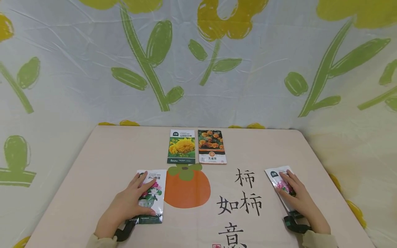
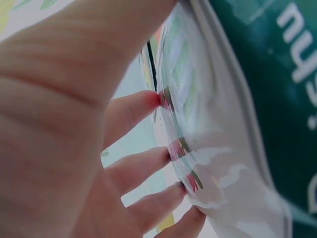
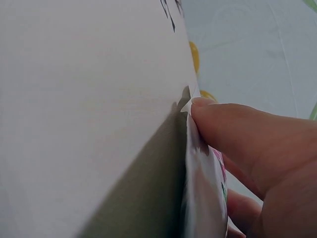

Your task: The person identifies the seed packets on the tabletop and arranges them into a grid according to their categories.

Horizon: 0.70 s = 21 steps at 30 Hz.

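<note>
My left hand (image 1: 125,203) rests with spread fingers on a white flower seed packet (image 1: 158,193) printed with pink and white blooms. In the left wrist view, the fingertips (image 2: 153,99) touch that packet's glossy face, beside its dark green band. At the right, my right hand (image 1: 301,198) lies over another white seed packet (image 1: 274,172) with pink flowers, set at a slant and partly covered by the fingers. The right wrist view has the thumb (image 3: 228,124) pressing near that packet's edge; the other fingers are mostly hidden.
Two more seed packets lie side by side farther back: a yellow-flower one (image 1: 181,148) and an orange-flower one (image 1: 212,146). The pale table cover (image 1: 124,148) bears a printed persimmon (image 1: 189,189) and black characters. A flowered cloth (image 1: 248,93) hangs behind the table.
</note>
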{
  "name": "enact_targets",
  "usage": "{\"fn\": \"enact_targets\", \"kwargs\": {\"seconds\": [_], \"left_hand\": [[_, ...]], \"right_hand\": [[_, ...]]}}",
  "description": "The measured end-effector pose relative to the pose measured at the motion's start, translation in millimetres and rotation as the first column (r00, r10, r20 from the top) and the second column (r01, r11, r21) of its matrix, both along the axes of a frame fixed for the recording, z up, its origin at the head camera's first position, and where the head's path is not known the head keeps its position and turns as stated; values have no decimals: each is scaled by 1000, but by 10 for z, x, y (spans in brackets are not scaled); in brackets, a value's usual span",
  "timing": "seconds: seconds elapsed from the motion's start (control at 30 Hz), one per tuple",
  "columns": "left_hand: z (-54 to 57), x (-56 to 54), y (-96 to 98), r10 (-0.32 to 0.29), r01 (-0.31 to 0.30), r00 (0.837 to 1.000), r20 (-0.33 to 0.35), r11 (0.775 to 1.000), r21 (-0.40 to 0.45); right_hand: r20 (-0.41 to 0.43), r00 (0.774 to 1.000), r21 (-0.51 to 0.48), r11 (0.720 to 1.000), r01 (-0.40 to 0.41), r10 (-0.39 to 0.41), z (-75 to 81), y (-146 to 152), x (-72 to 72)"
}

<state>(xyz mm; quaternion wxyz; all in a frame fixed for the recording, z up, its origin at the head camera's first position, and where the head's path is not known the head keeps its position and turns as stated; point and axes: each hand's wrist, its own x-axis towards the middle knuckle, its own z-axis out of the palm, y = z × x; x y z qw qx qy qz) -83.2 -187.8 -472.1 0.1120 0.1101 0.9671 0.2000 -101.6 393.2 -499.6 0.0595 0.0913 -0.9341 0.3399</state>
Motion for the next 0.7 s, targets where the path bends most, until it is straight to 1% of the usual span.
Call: {"fn": "enact_targets", "kwargs": {"seconds": [0.27,0.5,0.7], "left_hand": [[-16,-21,38,-5,5,1000,3,1000,-18],[-36,-52,64,-24,23,999,-34,999,-32],[-51,-75,90,-45,43,998,-53,998,-49]], "right_hand": [[8,1000,5,1000,4,-4,-4,3,2],[32,999,11,1000,6,-6,7,6,9],[33,999,5,1000,6,-6,3,10,8]]}}
